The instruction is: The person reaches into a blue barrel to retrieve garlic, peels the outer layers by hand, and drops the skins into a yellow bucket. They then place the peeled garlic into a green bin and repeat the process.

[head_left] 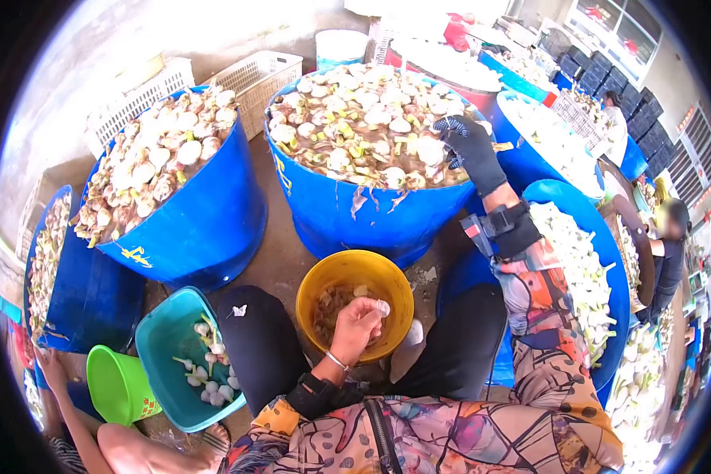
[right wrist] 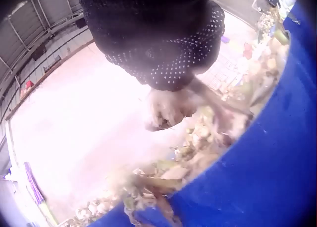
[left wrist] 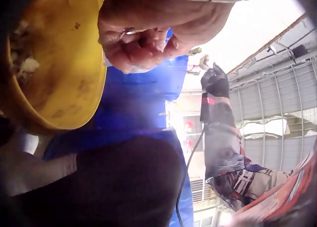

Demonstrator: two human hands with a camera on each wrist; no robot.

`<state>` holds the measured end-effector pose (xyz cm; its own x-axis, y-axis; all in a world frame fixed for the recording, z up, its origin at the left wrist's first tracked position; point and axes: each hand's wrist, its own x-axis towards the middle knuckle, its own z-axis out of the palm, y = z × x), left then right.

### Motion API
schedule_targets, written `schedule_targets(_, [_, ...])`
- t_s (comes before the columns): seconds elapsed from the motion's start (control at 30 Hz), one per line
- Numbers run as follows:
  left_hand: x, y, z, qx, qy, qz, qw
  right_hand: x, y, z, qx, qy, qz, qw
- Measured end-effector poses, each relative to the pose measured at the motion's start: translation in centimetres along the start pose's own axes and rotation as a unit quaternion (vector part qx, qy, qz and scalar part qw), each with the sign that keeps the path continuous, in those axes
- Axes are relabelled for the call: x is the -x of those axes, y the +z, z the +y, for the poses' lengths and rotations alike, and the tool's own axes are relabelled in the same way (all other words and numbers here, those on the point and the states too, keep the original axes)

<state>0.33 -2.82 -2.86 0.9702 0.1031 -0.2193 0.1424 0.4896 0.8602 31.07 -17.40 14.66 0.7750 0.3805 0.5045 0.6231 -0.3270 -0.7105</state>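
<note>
My right hand (head_left: 472, 150), in a black glove with white dots, is over the right side of a blue tub (head_left: 371, 209) heaped with untrimmed garlic. In the right wrist view its fingers hold a garlic bulb (right wrist: 168, 108) above the heap, roots showing below the glove. My bare left hand (head_left: 357, 325) is over a yellow bucket (head_left: 312, 288) between my knees, fingers curled in. A small whitish piece (head_left: 382, 308) shows at its fingertips; I cannot tell what it is. Brown scraps (head_left: 328, 312) lie in the bucket.
A teal basin (head_left: 166, 347) with trimmed garlic bulbs (head_left: 217, 393) and a green bucket (head_left: 114, 383) stand at left, beside another person's bare legs (head_left: 150, 454). More blue tubs (head_left: 205, 229) of garlic stand around. Plastic crates (head_left: 257, 75) are behind.
</note>
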Motion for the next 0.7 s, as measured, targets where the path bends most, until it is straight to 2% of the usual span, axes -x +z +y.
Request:
schedule_targets(0.03, [-0.1, 0.3, 0.4, -0.011, 0.013, 0.003, 1.000, 0.6, -0.1, -2.1, -0.020, 0.009, -0.017, 1.000])
schedule_targets(0.1, [0.0, 1.3, 2.0, 0.009, 0.098, 0.021, 0.995, 2.8, 0.3, -5.6, -0.063, 0.034, -0.056, 0.996])
schedule_targets(0.13, [0.1, 1.5, 2.6, 0.018, 0.136, 0.034, 0.990, 4.5, 1.4, -6.7, -0.130, 0.028, -0.059, 0.989])
schedule_targets(0.17, [-0.1, 1.2, 3.0, 0.013, 0.141, 0.015, 0.990, 6.2, 1.8, -8.4, -0.106, 0.096, -0.122, 0.982])
schedule_targets(0.23, [0.2, 1.3, 4.3, 0.025, 0.185, -0.003, 0.982, 9.6, 4.7, -9.6, -0.060, -0.020, -0.140, 0.988])
schedule_targets(0.3, [0.7, 1.4, 4.7, 0.039, 0.176, 0.020, 0.983, 13.2, 7.4, -9.7, -0.057, -0.015, -0.165, 0.985])
schedule_targets(0.33, [0.8, 1.1, 4.5, 0.037, 0.172, 0.020, 0.984, 14.6, 8.5, -10.0, -0.069, 0.062, -0.200, 0.975])
schedule_targets(0.43, [1.3, 0.2, 3.8, 0.064, 0.154, 0.012, 0.986, 17.1, 11.0, -8.7, -0.108, 0.111, -0.210, 0.965])
schedule_targets(0.47, [1.5, -0.2, 3.6, 0.094, 0.141, 0.007, 0.986, 17.5, 11.2, -8.3, -0.142, 0.095, -0.220, 0.960])
schedule_targets(0.57, [1.8, -1.6, 3.1, 0.190, 0.098, -0.014, 0.977, 18.2, 10.5, -7.2, -0.317, 0.190, -0.228, 0.901])
schedule_targets(0.67, [1.7, -2.4, 3.4, 0.242, 0.065, -0.047, 0.967, 19.2, 9.3, -6.5, -0.328, 0.195, -0.335, 0.862])
schedule_targets(0.7, [1.7, -2.5, 3.3, 0.248, 0.059, -0.050, 0.966, 19.6, 9.4, -6.7, -0.300, 0.189, -0.346, 0.869])
